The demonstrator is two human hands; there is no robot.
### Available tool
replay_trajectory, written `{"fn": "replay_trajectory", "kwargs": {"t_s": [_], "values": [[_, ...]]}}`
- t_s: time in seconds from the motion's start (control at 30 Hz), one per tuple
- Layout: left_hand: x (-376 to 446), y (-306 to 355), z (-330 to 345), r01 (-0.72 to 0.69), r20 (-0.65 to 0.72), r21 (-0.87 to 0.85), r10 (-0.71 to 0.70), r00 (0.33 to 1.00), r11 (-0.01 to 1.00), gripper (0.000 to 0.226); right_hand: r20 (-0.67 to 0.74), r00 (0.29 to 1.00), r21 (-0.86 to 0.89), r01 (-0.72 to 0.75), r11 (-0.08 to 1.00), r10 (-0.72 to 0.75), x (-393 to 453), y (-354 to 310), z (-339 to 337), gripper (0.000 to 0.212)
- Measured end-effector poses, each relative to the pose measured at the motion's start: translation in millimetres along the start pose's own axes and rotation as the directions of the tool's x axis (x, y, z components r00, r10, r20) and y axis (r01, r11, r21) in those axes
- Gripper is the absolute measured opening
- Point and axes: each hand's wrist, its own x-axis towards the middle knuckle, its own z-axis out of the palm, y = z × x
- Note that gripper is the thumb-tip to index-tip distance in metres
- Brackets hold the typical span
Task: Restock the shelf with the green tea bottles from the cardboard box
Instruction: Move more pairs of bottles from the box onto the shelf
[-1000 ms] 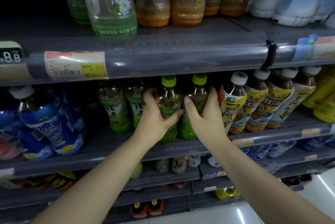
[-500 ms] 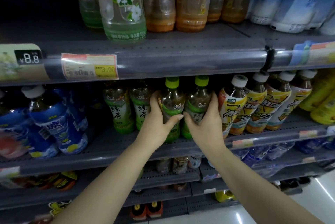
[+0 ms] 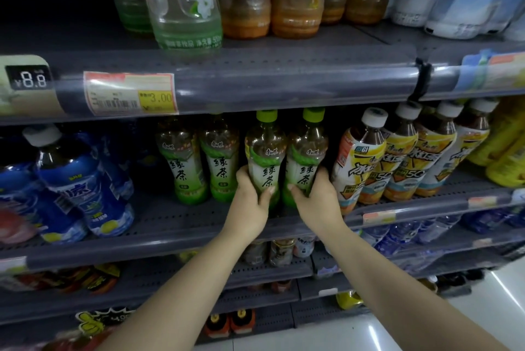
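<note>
Two green tea bottles with lime caps stand upright side by side on the middle shelf [image 3: 181,220]. My left hand [image 3: 250,203] grips the lower part of the left bottle [image 3: 265,151]. My right hand [image 3: 318,200] grips the lower part of the right bottle [image 3: 308,151]. Two more green tea bottles [image 3: 199,163] stand further back to the left, their caps hidden by the shelf above. The cardboard box is out of view.
Yellow-labelled iced tea bottles [image 3: 397,157] crowd the right side, blue-labelled bottles [image 3: 76,185] the left. The upper shelf rail [image 3: 255,86] with price tags hangs just above the caps. More shelves lie below, with white floor [image 3: 426,330] at bottom right.
Both hands slid down from the bottles' middles to their lower parts, so the labels now show. The two bottles stand upright and a little nearer the shelf front.
</note>
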Motion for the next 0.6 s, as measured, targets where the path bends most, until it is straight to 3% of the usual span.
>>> {"fn": "replay_trajectory", "kwargs": {"t_s": [0.2, 0.37, 0.6], "values": [[15.3, 0.4, 14.3, 0.04, -0.038, -0.139, -0.046, 0.998, 0.989, 0.055, -0.105, 0.994, -0.023, 0.033, 0.999, -0.035, 14.1, 4.5, 10.9, 0.036], [35.5, -5.5, 22.9, 0.019, -0.138, -0.022, -0.022, 0.99, 1.0, 0.049, -0.152, 0.987, -0.036, 0.036, 0.999, -0.041, 28.9, 3.9, 22.5, 0.046], [60.0, -9.6, 24.3, 0.095, -0.127, -0.002, -0.094, 0.987, 0.995, 0.04, -0.089, 0.995, -0.005, -0.043, 0.999, 0.043, 52.9, 4.3, 32.7, 0.06]]}}
